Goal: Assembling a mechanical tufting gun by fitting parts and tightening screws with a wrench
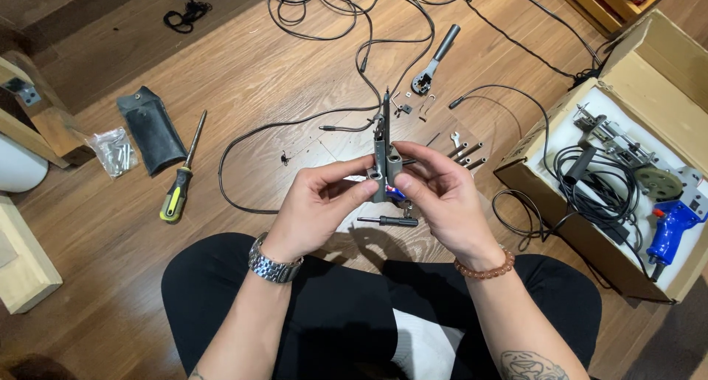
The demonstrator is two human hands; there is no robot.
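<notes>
My left hand and my right hand together hold a small grey metal assembly with holes and a thin dark rod sticking up from it. Both hands pinch it between thumb and fingers, above a wooden floor. A short black screwdriver bit holder lies on the floor just below the hands. Several small metal rods and tiny parts lie beyond the hands. A metal watch is on my left wrist, a bead bracelet on my right.
A yellow-and-black screwdriver, a black pouch and a bag of screws lie at left. A metal handle part and black cables lie ahead. An open cardboard box at right holds a blue-handled tool and wires.
</notes>
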